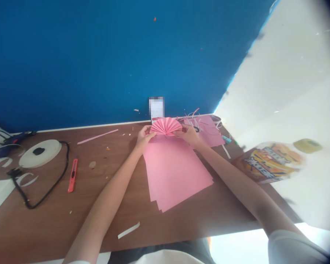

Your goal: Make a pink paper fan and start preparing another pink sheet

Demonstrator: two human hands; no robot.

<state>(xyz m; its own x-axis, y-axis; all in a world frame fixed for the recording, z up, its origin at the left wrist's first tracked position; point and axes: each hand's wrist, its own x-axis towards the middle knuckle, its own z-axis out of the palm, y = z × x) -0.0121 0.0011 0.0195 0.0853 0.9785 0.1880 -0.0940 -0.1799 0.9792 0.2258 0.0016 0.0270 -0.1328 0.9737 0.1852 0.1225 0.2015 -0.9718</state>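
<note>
A pleated pink paper fan [166, 125] is spread in a half circle between my two hands. My left hand [145, 138] pinches its left end, thumb on the near side. At the other end my right hand [189, 135] grips the fan's right edge in the same way. Below the fan lie several pink paper sheets [178, 172], loosely stacked with their edges offset. Behind it a phone [156, 106] leans upright against the blue wall, its screen blurred out.
A red box cutter [73, 175], a white round reel [40, 153] and a black cable [48, 198] lie at left. To the right are more pink paper [209, 132] with scraps and a drink bottle [275, 161]. A white strip [128, 231] lies near the front edge.
</note>
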